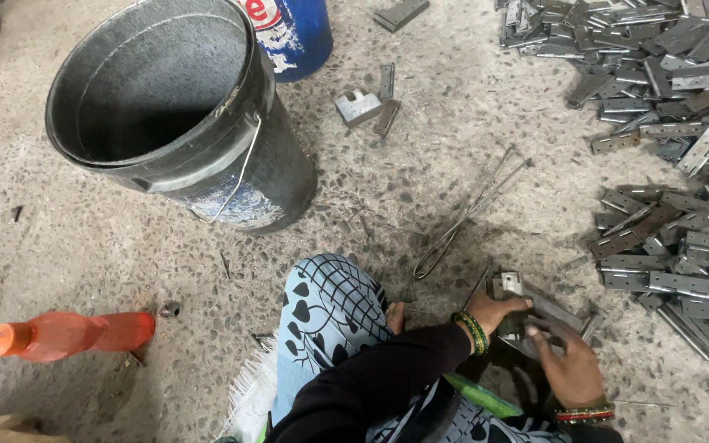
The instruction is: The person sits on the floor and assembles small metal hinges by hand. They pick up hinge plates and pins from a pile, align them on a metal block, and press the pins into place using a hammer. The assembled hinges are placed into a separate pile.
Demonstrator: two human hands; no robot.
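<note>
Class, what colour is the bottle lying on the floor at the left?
Orange-red, with an orange cap; the bottle shows in the head view.

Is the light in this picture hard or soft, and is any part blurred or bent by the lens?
Head view: soft, even light with faint shadows; the bucket bulges from wide-angle distortion; both hands and the hinge look slightly soft; mild glare on the hinge pile.

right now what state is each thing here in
bucket: upright, looks empty
orange bottle: lying on its side, capped
blue drum: upright, mostly out of frame
hinge pile: loose on the floor
wire loop: flat on the floor, untouched
hinge stack: held between both hands
left hand: grip closed on the stack
right hand: grip closed on the stack
</note>
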